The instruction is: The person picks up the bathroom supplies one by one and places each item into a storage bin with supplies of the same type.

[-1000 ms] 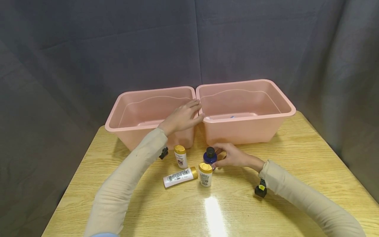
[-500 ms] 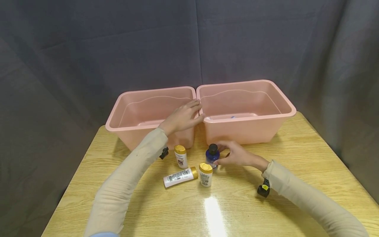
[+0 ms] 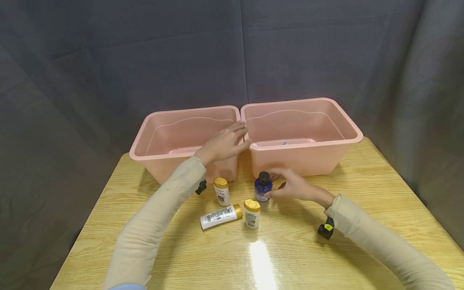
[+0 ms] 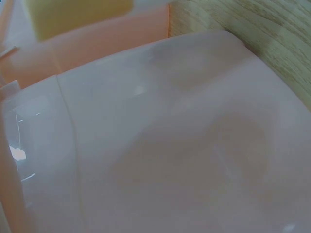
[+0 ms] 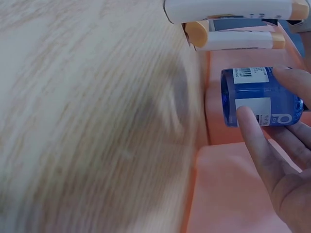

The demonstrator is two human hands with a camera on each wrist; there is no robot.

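Behind right hand (image 3: 293, 187) gripping blue bottle (image 3: 262, 189), half-hidden label; left hand (image 3: 224, 143) flat on bin rim (image 3: 185, 151).

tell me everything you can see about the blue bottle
The blue bottle is small, of clear blue plastic by its look, with a black screw cap and a white label bearing a barcode. It stands upright just off the wooden table, before the right-hand pink bin. The right hand pinches its body between thumb and fingers.

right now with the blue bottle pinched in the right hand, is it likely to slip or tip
The blue bottle looks rigid, smooth and glossy, so it may be somewhat slippery. The right hand pinches its body with thumb and fingers, which probably holds. It is small with a narrow base, so likely tippy if nudged.
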